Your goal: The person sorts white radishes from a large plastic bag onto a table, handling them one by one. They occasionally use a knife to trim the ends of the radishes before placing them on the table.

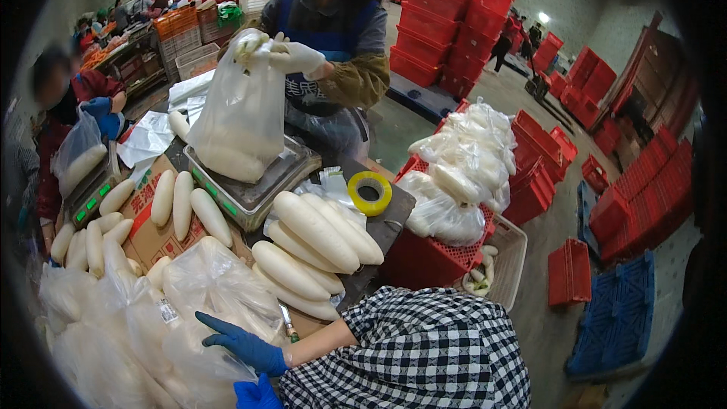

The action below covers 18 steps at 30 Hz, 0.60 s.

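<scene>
My right hand (244, 346), in a blue glove, reaches left over clear plastic bags of white radishes (216, 289). Its fingers are spread with nothing seen between them; whether it touches the plastic is unclear. My left hand (258, 395), in a brighter blue glove, is mostly cut off by the bottom edge, beside another filled bag (108, 358). A small knife (289, 326) lies just beyond my right wrist. Loose white radishes (318, 233) are piled past it. Across the table, a co-worker's gloved hands (295, 58) hold up a radish bag (238, 119) on a scale (250, 204).
A roll of yellow tape (369, 193) rests near the table's right corner. Bagged radishes fill a red crate (431, 255), beside a white crate (514, 261). At left, another person's hand (105, 116) holds a bag over a second scale (93, 204). Red crate stacks (434, 17) stand behind.
</scene>
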{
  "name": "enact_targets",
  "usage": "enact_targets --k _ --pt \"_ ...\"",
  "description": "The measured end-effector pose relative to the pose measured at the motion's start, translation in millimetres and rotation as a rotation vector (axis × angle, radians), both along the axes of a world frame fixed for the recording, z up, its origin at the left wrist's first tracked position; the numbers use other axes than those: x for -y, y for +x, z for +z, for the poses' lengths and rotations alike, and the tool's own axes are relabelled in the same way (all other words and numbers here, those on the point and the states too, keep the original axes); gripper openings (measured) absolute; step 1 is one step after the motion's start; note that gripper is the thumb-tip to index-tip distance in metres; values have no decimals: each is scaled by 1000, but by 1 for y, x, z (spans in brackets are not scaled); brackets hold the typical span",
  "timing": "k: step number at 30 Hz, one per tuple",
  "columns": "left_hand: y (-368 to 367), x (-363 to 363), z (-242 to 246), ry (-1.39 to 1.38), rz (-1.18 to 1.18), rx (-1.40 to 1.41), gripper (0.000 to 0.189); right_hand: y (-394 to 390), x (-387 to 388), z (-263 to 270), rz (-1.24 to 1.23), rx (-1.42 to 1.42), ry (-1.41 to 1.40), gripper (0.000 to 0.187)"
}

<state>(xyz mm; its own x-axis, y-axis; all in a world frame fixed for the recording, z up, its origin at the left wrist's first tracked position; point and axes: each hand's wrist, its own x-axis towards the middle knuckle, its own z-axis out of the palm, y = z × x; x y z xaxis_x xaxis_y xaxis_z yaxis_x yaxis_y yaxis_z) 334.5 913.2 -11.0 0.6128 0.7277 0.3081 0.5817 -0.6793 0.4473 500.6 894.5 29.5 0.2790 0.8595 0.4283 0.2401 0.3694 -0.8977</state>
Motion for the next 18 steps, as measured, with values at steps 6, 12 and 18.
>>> enact_targets --k 6,12,18 --pt "-38 4 56 -600 88 93 23 20 21 -4 -176 549 -139 66" --pt "-59 -1 112 -384 223 444 17 67 47 -5 -42 619 -688 77" --pt "-44 -3 148 -656 471 1021 12 71 31 36 121 51 -481 60"
